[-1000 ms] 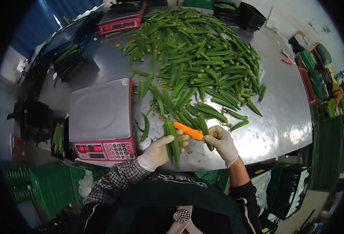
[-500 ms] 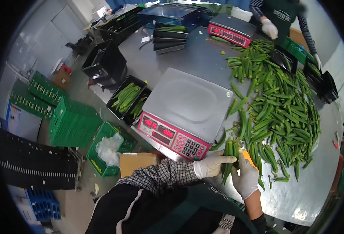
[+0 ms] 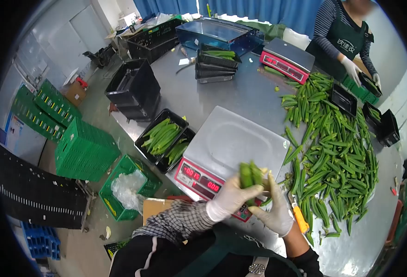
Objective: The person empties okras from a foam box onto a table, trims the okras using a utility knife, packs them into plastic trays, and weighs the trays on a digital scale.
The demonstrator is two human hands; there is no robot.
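Note:
My left hand point(image 3: 233, 197), in a white glove, is closed around a small bunch of okra point(image 3: 250, 177) over the front edge of the weighing scale point(image 3: 240, 138). The bunch is slightly blurred. My right hand point(image 3: 273, 210), also gloved, is just right of the bunch with thumb and fingers apart; whether it touches the pods I cannot tell. Beside that hand, a knife with an orange handle point(image 3: 300, 219) lies on the metal table. A big heap of loose okra point(image 3: 335, 161) spreads to the right of the scale.
Two black trays of okra point(image 3: 159, 138) sit left of the scale. Stacked black trays point(image 3: 216, 69) and a second scale point(image 3: 287, 60) stand farther back. Across the table a co-worker point(image 3: 344, 46) in a dark apron handles a tray. Green crates point(image 3: 85, 150) stand on the floor at left.
My right hand has let go of the knife, which now lies on the table. Both hands have moved left with the okra, over the scale. The co-worker's hands have come together at a tray.

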